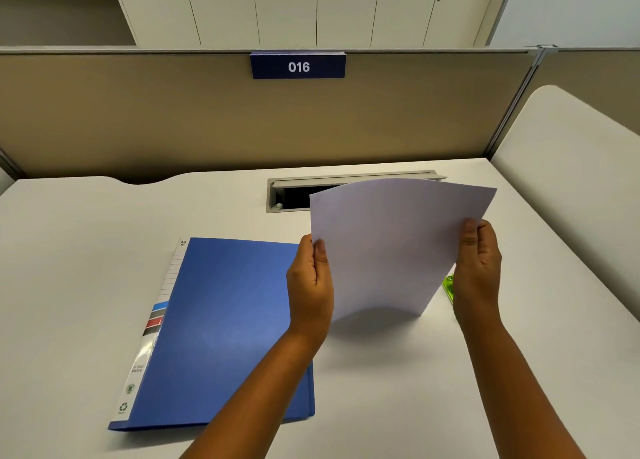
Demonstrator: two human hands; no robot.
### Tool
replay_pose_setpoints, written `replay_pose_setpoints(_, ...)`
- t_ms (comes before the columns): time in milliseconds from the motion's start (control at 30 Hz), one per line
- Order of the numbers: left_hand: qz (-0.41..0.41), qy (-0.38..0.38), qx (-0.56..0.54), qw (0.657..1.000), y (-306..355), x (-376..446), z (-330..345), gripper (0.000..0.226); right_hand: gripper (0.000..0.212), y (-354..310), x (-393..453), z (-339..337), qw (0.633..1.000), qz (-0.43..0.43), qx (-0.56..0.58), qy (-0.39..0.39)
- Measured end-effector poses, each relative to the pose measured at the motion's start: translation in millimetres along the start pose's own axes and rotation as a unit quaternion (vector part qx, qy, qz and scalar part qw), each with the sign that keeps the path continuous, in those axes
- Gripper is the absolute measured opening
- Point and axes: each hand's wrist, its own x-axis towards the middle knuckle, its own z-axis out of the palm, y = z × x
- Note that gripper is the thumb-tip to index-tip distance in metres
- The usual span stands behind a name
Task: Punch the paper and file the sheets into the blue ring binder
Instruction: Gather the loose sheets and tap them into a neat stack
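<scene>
A white desk [86, 250] stood against a tan partition bearing one blue "016" sign [298, 65]. One blue ring binder [225, 327] lay closed and flat at the left. Both hands were raised above the desk, apart: the left hand [310, 285] and right hand [478, 268] each pinched a side edge of the white paper [391, 247], held upright; the sheet count could not be told. One green object [449, 287] peeked beside the right hand.
</scene>
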Motion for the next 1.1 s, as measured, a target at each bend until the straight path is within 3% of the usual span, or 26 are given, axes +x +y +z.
replay_pose_setpoints(133,-0.006,-0.015,0.017,1.0,-13,-6,-11,0.022,0.02,16,-5,-4,1.0,0.007,-0.009,-0.013)
replay_pose_setpoints(267,0.005,-0.024,0.068,0.997,-23,-11,-21,0.015,0.035,35,-9,-9,0.999,0.013,-0.008,-0.031)
replay_pose_setpoints(400,-0.008,-0.01,0.095,0.995,-25,-9,-22,0.017,0.015,53,-12,-6,0.998,0.025,-0.017,-0.055)
replay_pose_setpoints(433,-0.018,-0.005,0.095,0.995,-24,-7,-23,0.017,0.02,57,-10,-6,0.998,0.032,-0.023,-0.055)
replay_pose_setpoints(533,-0.082,0.003,0.072,0.994,-22,-3,-26,0.016,0.021,49,2,-3,0.996,0.003,-0.058,-0.065)
replay_pose_setpoints(667,-0.189,-0.027,0.024,0.981,-18,-8,-39,0.026,0.021,21,35,15,0.977,-0.047,-0.155,-0.143)
replay_pose_setpoints(800,-0.314,0.001,-0.084,0.946,-15,-20,-56,0.018,0.023,11,58,46,0.939,-0.039,-0.23,-0.253)
replay_pose_setpoints(933,-0.397,0.053,-0.115,0.909,-24,-32,-72,0.015,0.017,24,59,81,0.891,-0.004,-0.287,-0.351)
replay_pose_setpoints(1100,-0.478,0.109,-0.148,0.859,-42,-53,-83,0.016,0.017,60,38,118,0.846,0.025,-0.346,-0.405)
